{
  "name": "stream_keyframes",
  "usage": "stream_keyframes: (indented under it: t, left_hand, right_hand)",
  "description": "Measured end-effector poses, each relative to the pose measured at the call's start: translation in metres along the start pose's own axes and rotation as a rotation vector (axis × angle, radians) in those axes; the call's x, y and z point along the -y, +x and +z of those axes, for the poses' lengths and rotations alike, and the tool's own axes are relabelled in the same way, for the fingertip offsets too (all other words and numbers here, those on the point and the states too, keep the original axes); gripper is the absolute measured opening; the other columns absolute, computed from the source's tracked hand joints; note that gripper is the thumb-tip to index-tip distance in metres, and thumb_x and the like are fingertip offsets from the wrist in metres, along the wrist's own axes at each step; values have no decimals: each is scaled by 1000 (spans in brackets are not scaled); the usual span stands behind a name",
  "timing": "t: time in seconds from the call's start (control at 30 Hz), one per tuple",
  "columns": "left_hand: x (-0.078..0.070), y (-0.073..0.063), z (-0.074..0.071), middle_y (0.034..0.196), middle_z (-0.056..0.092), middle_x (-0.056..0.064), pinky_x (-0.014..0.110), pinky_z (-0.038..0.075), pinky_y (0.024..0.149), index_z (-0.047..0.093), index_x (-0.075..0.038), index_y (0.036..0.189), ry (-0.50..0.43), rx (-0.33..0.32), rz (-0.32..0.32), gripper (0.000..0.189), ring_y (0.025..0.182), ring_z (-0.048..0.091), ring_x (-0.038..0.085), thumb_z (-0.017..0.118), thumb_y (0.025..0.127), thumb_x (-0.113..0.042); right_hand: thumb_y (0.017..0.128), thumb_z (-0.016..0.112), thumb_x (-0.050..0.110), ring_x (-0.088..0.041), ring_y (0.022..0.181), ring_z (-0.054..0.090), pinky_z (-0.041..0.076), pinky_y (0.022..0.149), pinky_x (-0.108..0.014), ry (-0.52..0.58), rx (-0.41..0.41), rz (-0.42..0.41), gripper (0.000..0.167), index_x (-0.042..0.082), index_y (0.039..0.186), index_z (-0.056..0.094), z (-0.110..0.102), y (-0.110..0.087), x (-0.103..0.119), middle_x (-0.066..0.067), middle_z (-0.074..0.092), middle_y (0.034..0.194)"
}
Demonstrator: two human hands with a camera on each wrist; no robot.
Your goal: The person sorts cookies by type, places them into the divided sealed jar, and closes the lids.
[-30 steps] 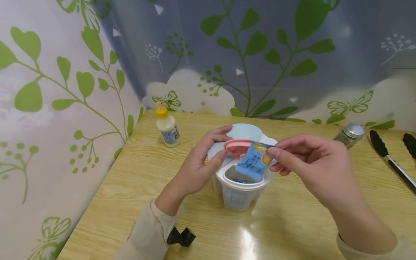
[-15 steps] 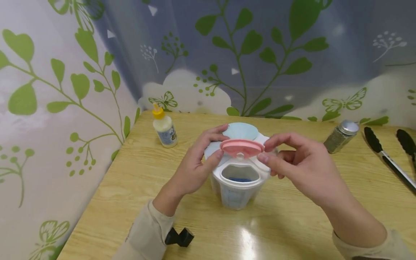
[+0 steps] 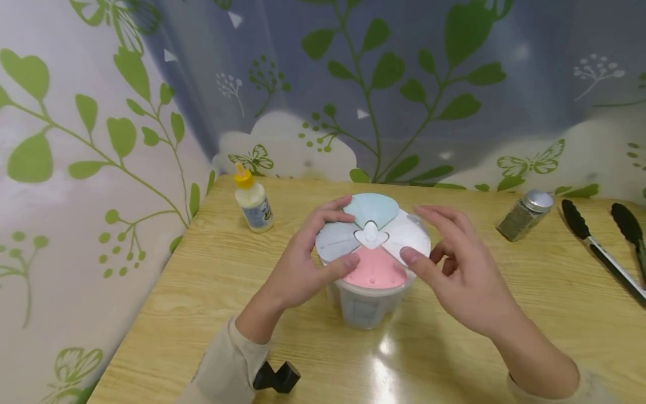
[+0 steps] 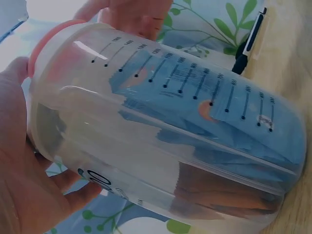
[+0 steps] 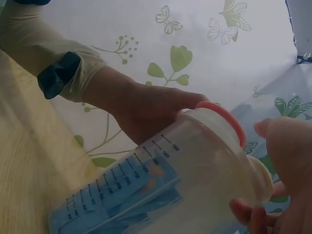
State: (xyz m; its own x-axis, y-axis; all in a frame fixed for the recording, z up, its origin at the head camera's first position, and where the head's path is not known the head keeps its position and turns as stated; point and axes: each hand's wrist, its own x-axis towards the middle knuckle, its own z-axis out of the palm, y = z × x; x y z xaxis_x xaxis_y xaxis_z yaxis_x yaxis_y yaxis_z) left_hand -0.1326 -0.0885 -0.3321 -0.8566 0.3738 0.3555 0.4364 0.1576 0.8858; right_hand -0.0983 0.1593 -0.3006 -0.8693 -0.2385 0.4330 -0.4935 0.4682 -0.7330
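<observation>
Upright on the table stands a clear storage container (image 3: pixel 365 311) with measuring marks and a top of separate coloured lids. Its pink lid (image 3: pixel 375 274) lies down over the front compartment. Blue packets (image 4: pixel 170 90) fill part of that compartment, and brown packets (image 4: pixel 224 192) show in the one beside it. My left hand (image 3: pixel 308 266) holds the container's left rim, thumb on the pink lid and fingers round the grey lid (image 3: pixel 333 238). At the right side my right hand (image 3: pixel 471 275) hovers loosely, its thumb over the white lid (image 3: pixel 406 233) and its fingers bent beside the rim.
A yellow-capped bottle (image 3: pixel 254 205) stands at the back left. To the right are a glass jar (image 3: pixel 525 216) with a metal cap and black-tipped tongs (image 3: pixel 600 249). Patterned cloth walls (image 3: pixel 282 67) close off the back and left of the wooden table (image 3: pixel 202 314).
My right hand dropped a blue packet into the front compartment. The raised pink lid then swung down over it. My left hand kept its place on the container.
</observation>
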Motion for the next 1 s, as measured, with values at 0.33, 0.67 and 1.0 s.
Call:
stream_keyframes:
  t: [0.33, 0.67, 1.0]
  left_hand:
    - [4, -1, 6, 160, 34, -10, 54, 25, 120, 51, -16, 128, -54, 20, 46, 65, 150, 29, 17, 75, 82, -54]
    - [4, -7, 10, 163, 27, -6, 57, 23, 120, 46, -10, 128, -208, 54, 42, 72, 152, 25, 19, 79, 80, -54]
    - [4, -8, 10, 165, 25, -2, 52, 21, 123, 42, -8, 137, -267, 56, 49, 76, 153, 23, 21, 78, 83, -47]
  right_hand:
    - [90, 73, 37, -13, 68, 54, 49, 57, -26, -110, 233, 185, 87, 39, 158, 17, 4, 0, -6, -2, 58, 89]
    - [83, 81, 15, -12, 68, 60, 53, 56, -27, 139, 224, 122, 85, 30, 150, 31, 9, -6, -14, -9, 60, 106]
    - [86, 78, 12, -8, 56, 50, 46, 48, -25, 106, 224, 69, 86, 31, 153, 29, 5, -9, -17, -3, 56, 91]
